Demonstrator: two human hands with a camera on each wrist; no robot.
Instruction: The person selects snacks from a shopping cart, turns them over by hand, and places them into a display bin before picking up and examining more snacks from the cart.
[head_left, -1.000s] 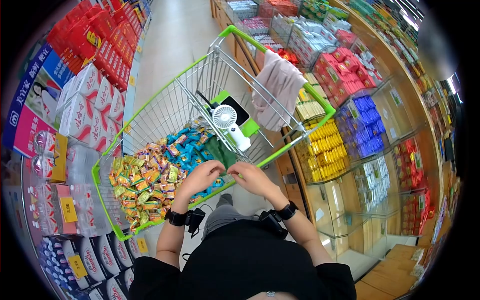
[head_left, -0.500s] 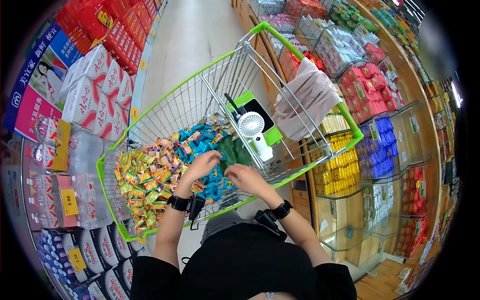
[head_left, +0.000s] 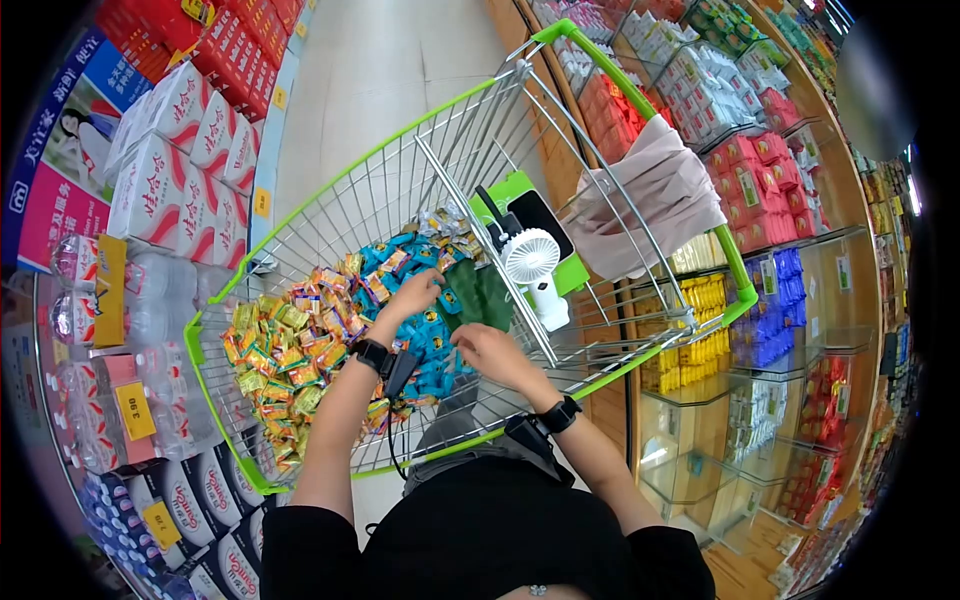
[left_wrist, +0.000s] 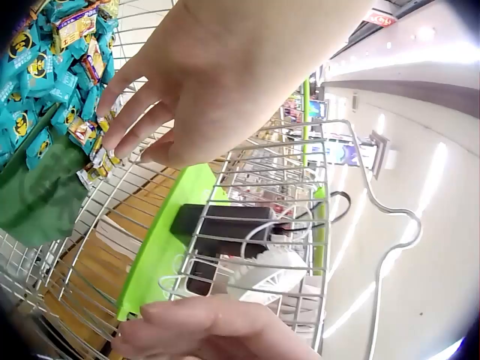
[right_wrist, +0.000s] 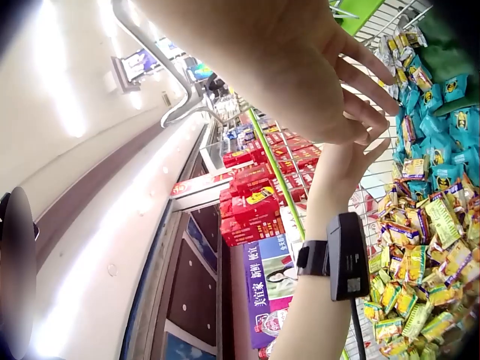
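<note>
My left hand [head_left: 412, 295] hovers over a shopping cart [head_left: 330, 195] with a green rim, above small packets in teal wrappers [head_left: 432, 345]. Its fingers are loosely bent and hold nothing, as the left wrist view shows. To its right my right hand [head_left: 495, 355], also without anything in it, hangs relaxed near the cart's near side. Between the two hands a dark green bag [head_left: 478, 295] lies partly over the teal packets. Orange and yellow wrapped packets [head_left: 300, 340] are heaped in the left end of the cart, and some silver ones [left_wrist: 97, 169] lie by the green bag.
A white handheld fan [head_left: 530, 262] and a black-screened device [head_left: 540, 222] sit on the cart's green seat panel. A pale pink cloth [head_left: 650, 205] drapes the handle end. Shelves of bagged goods [head_left: 765, 290] line the right; bottled water [head_left: 160, 300] and cartons [head_left: 150, 200] the left.
The cart has shifted rightward in the head view. My hands, close together a second ago, have moved apart, the left one rising farther over the teal packets.
</note>
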